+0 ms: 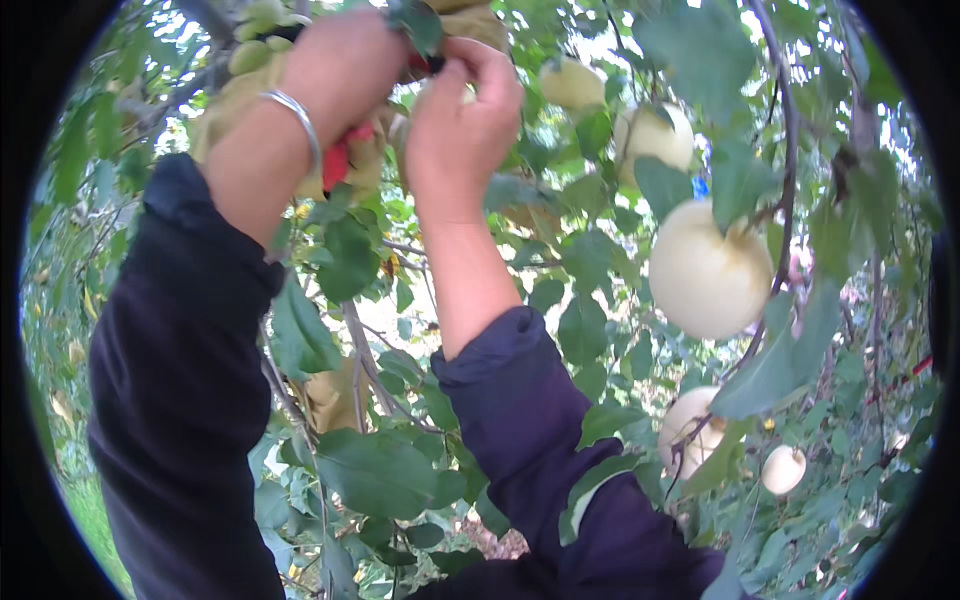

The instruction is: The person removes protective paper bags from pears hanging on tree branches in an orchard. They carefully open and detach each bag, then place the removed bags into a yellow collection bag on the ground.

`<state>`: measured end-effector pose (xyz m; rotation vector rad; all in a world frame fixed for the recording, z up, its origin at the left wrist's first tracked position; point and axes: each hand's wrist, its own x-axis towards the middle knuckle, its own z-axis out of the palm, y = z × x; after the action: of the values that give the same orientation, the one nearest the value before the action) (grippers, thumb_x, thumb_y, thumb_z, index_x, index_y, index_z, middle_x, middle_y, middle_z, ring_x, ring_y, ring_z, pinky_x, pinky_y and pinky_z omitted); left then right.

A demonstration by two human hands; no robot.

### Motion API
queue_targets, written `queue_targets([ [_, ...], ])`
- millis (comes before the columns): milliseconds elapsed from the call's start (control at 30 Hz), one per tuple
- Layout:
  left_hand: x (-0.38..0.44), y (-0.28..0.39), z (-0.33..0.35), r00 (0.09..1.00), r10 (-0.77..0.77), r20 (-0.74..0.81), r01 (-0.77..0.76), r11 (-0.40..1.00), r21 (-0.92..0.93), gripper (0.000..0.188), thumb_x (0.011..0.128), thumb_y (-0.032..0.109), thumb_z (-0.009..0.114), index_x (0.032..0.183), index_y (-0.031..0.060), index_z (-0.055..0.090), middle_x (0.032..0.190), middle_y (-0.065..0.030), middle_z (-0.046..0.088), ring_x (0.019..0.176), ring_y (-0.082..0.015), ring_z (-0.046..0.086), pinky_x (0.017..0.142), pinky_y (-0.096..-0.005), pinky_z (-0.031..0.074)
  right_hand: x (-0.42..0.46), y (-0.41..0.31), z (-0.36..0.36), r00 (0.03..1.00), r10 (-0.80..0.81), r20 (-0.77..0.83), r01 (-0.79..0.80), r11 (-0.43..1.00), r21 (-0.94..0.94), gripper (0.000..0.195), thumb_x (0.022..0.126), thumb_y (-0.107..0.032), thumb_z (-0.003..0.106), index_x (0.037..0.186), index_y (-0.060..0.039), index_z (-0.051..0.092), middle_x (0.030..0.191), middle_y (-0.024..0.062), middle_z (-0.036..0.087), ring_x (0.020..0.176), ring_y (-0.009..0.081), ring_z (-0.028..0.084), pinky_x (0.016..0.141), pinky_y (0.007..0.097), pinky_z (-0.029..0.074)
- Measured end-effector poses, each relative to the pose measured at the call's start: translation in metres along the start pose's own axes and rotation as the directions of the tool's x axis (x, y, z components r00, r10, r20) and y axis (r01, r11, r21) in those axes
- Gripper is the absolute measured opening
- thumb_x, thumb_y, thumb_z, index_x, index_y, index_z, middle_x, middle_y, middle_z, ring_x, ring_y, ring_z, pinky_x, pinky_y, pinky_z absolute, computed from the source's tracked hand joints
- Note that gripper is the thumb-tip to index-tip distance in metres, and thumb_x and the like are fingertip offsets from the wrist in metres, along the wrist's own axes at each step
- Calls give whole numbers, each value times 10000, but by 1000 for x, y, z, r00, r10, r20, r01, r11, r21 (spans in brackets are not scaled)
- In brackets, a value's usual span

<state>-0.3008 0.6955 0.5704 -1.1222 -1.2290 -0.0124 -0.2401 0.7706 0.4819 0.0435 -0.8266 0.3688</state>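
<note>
My left hand [349, 64], with a silver bangle on the wrist, is raised at the upper left, its fingers hidden behind the hand and leaves. Close on its right, my right hand [469, 120] has thumb and fingers bent together near a small dark and red thing [427, 63]; what they pinch is not clear. Above them hangs a tan paper fruit bag [476, 22], cut off by the picture's top. Other tan paper, with a bright red piece [337, 161], shows below my left wrist. Both hands are slightly blurred.
Pale, unbagged apples hang at the right, the largest [711, 270] beside a curved branch [787, 150]. More pale apples [572, 82] hang higher up. A tan bag [334, 394] hangs lower, between my forearms. Thin branches and large leaves [382, 472] surround both arms.
</note>
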Motion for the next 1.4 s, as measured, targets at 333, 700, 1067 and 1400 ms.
queue_targets([
  [333,-23,14,-6,996,67,-63,-74,989,-129,139,776,59,563,911,25,572,987,-121,579,853,-280,636,690,-382,532,83,49,34,967,51,248,59,907,-417,298,750,-172,641,1003,-15,637,967,163,639,878,320,642,794,404,503],
  [700,24,-11,27,978,-170,120,196,945,-262,337,809,254,635,1048,19,596,1072,-172,636,950,-302,647,782,-396,531,139,99,96,628,-603,492,779,478,-407,279,777,-180,645,1047,-112,622,959,93,646,866,294,623,737,395,502],
  [1067,70,-37,71,974,-181,135,220,898,-382,292,815,210,544,992,-9,622,971,-242,642,907,-402,620,793,-446,507,135,113,82,753,-295,588,478,859,-182,228,778,-193,608,980,-97,652,925,145,670,866,348,637,717,424,518],
  [1400,68,-36,46,977,-209,-44,197,963,-184,221,778,221,579,884,56,681,927,-198,655,862,-367,645,729,-435,535,112,91,80,686,-570,451,727,516,-453,143,732,-116,601,847,-66,669,834,141,652,795,318,631,648,410,527],
])
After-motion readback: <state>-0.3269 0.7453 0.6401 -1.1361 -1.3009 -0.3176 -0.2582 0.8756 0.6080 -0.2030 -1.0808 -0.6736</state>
